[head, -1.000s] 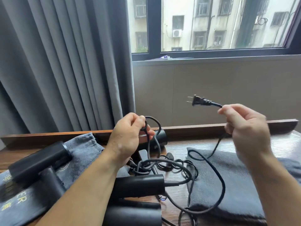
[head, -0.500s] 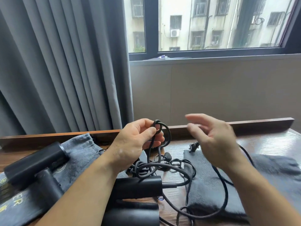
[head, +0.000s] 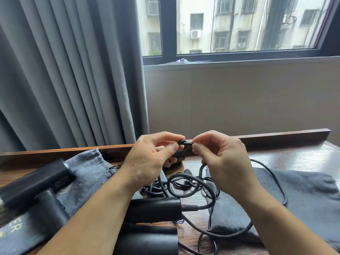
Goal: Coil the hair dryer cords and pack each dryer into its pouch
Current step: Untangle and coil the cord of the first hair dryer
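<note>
Both hands are raised just above the counter [head: 294, 157], which is dark wood with a fine ribbed grain and a raised strip along the back edge. Left hand [head: 149, 162]: fingers [head: 165, 136] curled, thumb and forefinger pinching a small tight loop of the cord [head: 184, 143]. Right hand [head: 224, 162]: fingers [head: 204, 135] curled likewise, tips pinching the same loop from the other side, so the two hands nearly touch. The cord is black, round in section and matte. Below the hands it lies in loose crossing coils on the counter; I cannot tell which strand belongs to which dryer. One long strand arcs over the right pouch [head: 303, 197], a flat dark grey pouch of soft, felt-like cloth. The left pouch [head: 88, 170] is lighter grey with a denim-like weave, a gathered mouth and pale lettering near the frame edge. The left dryer [head: 35, 183] is a matte black cylinder with an angled handle and rests on that pouch. The centre dryer [head: 156, 210], of the same finish, lies under the left forearm, its cord leaving the right end. A third dryer [head: 147, 240] sits nearest, partly cut off by the frame. Behind are a pleated grey curtain [head: 64, 70] and a dark-framed window [head: 239, 24].
</note>
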### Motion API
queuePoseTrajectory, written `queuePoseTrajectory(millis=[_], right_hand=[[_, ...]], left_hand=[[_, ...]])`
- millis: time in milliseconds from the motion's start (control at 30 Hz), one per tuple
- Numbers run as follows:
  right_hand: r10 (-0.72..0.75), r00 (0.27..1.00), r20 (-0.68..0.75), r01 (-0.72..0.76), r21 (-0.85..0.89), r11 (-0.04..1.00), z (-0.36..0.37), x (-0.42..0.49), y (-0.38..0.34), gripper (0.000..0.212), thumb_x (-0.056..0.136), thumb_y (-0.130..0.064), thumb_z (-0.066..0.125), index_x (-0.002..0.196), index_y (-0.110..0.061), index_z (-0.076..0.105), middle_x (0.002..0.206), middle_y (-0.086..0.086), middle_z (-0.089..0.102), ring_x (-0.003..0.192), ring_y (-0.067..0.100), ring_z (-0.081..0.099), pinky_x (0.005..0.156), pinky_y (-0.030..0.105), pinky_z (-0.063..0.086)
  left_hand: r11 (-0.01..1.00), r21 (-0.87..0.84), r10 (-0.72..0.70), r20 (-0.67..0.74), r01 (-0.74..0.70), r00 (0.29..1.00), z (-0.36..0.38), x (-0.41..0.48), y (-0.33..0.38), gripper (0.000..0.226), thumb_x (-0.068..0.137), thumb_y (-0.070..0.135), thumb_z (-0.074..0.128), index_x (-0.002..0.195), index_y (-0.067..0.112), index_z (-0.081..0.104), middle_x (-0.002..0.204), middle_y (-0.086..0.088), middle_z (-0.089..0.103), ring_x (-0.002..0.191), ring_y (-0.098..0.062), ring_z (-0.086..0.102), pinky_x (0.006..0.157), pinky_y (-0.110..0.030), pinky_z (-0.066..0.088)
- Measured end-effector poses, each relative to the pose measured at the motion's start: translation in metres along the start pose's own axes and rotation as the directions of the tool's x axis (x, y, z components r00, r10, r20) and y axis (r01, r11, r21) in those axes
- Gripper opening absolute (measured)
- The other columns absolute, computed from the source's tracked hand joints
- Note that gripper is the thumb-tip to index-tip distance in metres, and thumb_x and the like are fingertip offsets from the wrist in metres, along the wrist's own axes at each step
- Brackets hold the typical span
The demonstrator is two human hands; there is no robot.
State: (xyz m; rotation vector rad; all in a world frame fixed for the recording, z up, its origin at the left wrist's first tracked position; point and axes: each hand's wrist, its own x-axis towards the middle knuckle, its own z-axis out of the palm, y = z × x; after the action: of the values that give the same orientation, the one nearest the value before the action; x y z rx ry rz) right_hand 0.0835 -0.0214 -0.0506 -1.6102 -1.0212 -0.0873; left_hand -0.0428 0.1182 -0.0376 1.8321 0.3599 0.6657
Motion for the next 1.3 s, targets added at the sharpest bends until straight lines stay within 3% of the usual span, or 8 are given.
queuePoseTrajectory(millis=[200,333,400,500,667,867,1100,1300], right_hand=[[-0.075,0.997,0.035,0.079,-0.14,0.987,0.008,-0.003,-0.001,0.01,0.089,-0.023,0.078,0.089,-0.026,0.068,0.061,-0.008,0.069,0.052,0.007,0.057,0.055,0.012,0.04],[0.184,0.964,0.192,-0.221,0.193,0.956,0.002,0.002,0.003,0.027,0.088,-0.011,0.076,0.104,-0.021,0.058,0.081,0.006,0.077,0.079,0.023,0.075,0.085,0.045,0.059],[0.262,0.916,0.305,-0.383,0.469,0.796,0.002,0.0,0.001,0.022,0.092,0.0,0.067,0.107,-0.011,0.056,0.09,0.012,0.075,0.093,0.028,0.075,0.092,0.049,0.056],[0.356,0.879,0.316,-0.467,0.721,0.512,0.005,0.0,-0.001,0.011,0.094,0.006,0.061,0.101,-0.003,0.061,0.082,0.013,0.069,0.072,0.022,0.071,0.071,0.039,0.062],[0.195,0.974,0.113,-0.225,0.511,0.83,0.005,0.002,0.0,0.007,0.086,0.006,0.072,0.089,0.0,0.073,0.063,0.009,0.068,0.052,0.019,0.061,0.051,0.025,0.053],[0.068,0.986,0.151,-0.11,0.288,0.951,0.011,-0.001,0.004,0.026,0.092,-0.004,0.071,0.109,-0.023,0.067,0.089,0.003,0.077,0.06,0.03,0.07,0.053,0.04,0.057],[0.069,0.963,0.26,-0.172,0.399,0.9,0.012,0.002,0.001,0.009,0.094,-0.002,0.067,0.102,-0.007,0.068,0.079,-0.001,0.074,0.063,0.021,0.067,0.053,0.031,0.052],[0.191,0.917,0.351,-0.39,0.682,0.619,0.012,0.001,-0.004,0.01,0.079,-0.013,0.07,0.082,-0.013,0.061,0.076,0.007,0.066,0.056,0.017,0.06,0.048,0.023,0.047]], left_hand=[[0.998,-0.059,-0.014,0.068,0.018,0.998,0.004,-0.005,0.008,0.027,0.097,0.001,0.064,0.1,0.023,0.08,0.084,-0.024,0.075,0.066,-0.017,0.071,0.066,-0.025,0.06],[0.992,-0.124,-0.015,-0.08,0.005,0.997,0.004,-0.001,0.008,0.023,0.092,-0.001,0.068,0.093,0.019,0.079,0.079,-0.012,0.078,0.068,-0.019,0.073,0.064,-0.022,0.06],[0.988,-0.154,-0.006,-0.117,-0.012,0.993,0.003,0.0,0.007,0.021,0.092,0.0,0.068,0.094,0.018,0.079,0.082,-0.011,0.079,0.071,-0.019,0.075,0.067,-0.026,0.062],[0.99,-0.143,0.006,-0.093,-0.019,0.996,0.001,-0.001,0.007,0.02,0.091,0.003,0.069,0.098,0.02,0.078,0.084,-0.011,0.079,0.078,-0.018,0.076,0.074,-0.026,0.061],[0.997,-0.067,0.028,0.017,-0.026,0.999,-0.001,-0.004,0.009,0.022,0.091,0.005,0.071,0.101,0.023,0.078,0.085,-0.002,0.079,0.081,-0.012,0.074,0.076,-0.019,0.055],[0.998,-0.058,0.031,0.055,-0.028,0.998,0.0,-0.004,0.008,0.022,0.094,0.001,0.067,0.103,0.017,0.079,0.091,-0.001,0.081,0.084,-0.008,0.075,0.076,-0.015,0.054],[0.967,-0.254,-0.012,-0.055,-0.003,0.998,-0.001,-0.002,0.009,0.014,0.081,0.012,0.074,0.09,0.018,0.081,0.086,-0.007,0.08,0.078,-0.011,0.073,0.07,-0.015,0.053],[0.848,-0.53,-0.15,-0.197,0.023,0.969,0.001,0.006,0.009,0.014,0.086,0.006,0.07,0.089,0.016,0.08,0.078,-0.008,0.076,0.077,-0.018,0.074,0.067,-0.029,0.061]])
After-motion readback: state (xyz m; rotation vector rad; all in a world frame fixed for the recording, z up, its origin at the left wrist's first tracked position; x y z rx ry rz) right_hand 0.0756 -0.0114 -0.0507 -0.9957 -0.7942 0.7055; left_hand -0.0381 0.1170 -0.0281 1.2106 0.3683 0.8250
